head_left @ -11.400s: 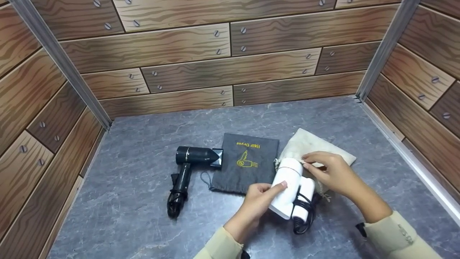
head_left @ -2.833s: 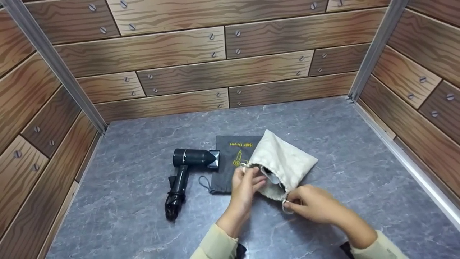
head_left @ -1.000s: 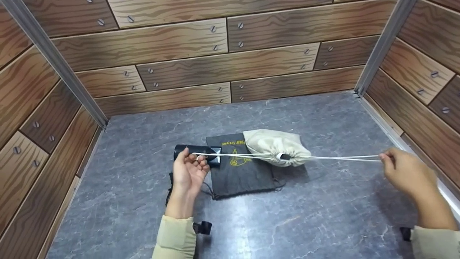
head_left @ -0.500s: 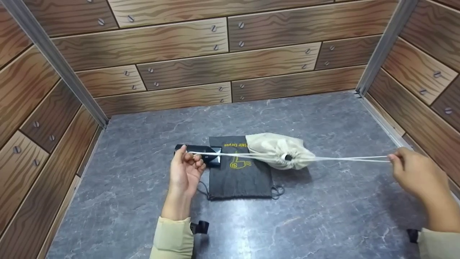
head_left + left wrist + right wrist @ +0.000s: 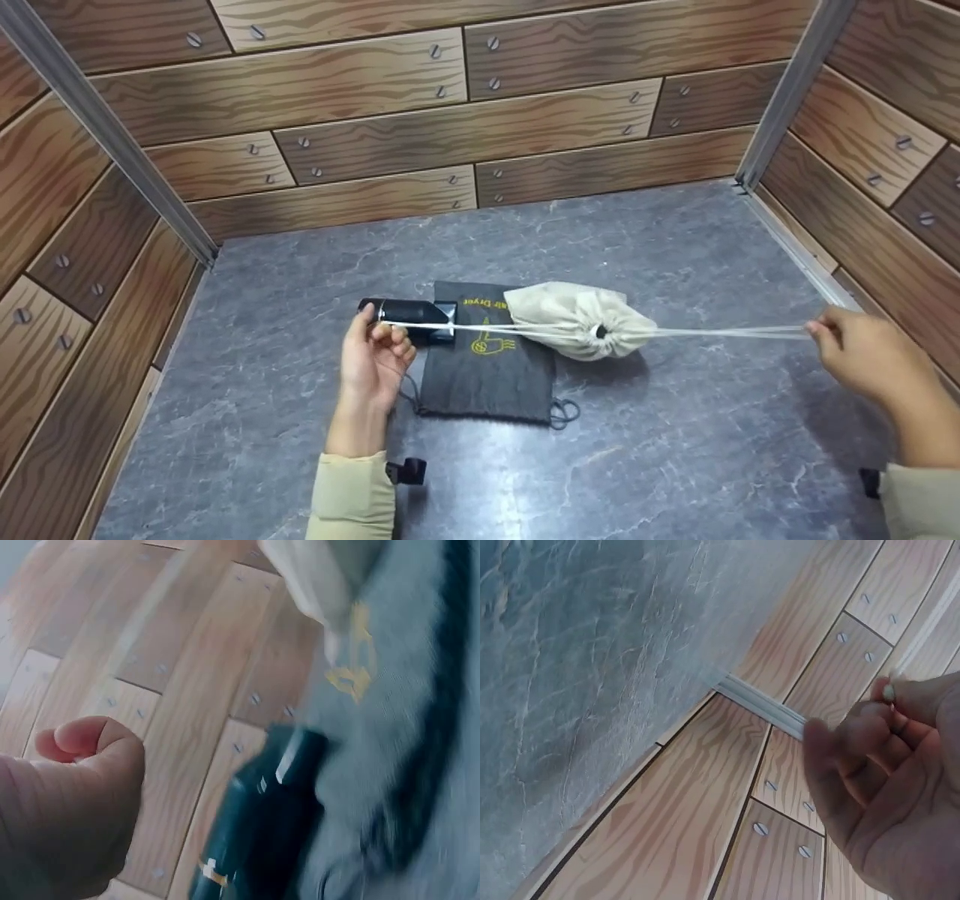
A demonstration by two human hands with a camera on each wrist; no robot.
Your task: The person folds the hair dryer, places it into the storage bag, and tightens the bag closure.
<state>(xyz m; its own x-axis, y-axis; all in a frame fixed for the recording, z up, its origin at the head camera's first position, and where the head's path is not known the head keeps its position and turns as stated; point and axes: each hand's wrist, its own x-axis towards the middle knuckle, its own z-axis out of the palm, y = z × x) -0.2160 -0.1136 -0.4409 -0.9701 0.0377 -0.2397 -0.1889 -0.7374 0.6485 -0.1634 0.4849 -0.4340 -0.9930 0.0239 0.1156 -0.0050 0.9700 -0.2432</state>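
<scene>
A cream drawstring bag [image 5: 574,311] lies bulging on the grey surface, its mouth gathered to a small hole with something dark showing inside. White drawstrings [image 5: 720,332] run taut from both sides of the mouth. My left hand [image 5: 371,360] pinches the left strings between thumb and fingers, over a black hair dryer [image 5: 409,315] whose handle is hidden behind it. Far to the right, my right hand [image 5: 862,352] pinches the other string ends; the right wrist view shows a bit of white cord at the fingertips [image 5: 889,692].
A dark grey "Hair Dryer" pouch [image 5: 487,386] lies flat, partly under the cream bag, with cord loops at its lower corners. Wood-patterned walls [image 5: 375,146] enclose the back and sides, with a metal strip [image 5: 799,251] along the right edge.
Earlier my left hand held a white hair dryer, now out of sight. The bag's wide mouth has since been drawn nearly closed by the strings; in the last second its hole shrinks slightly.
</scene>
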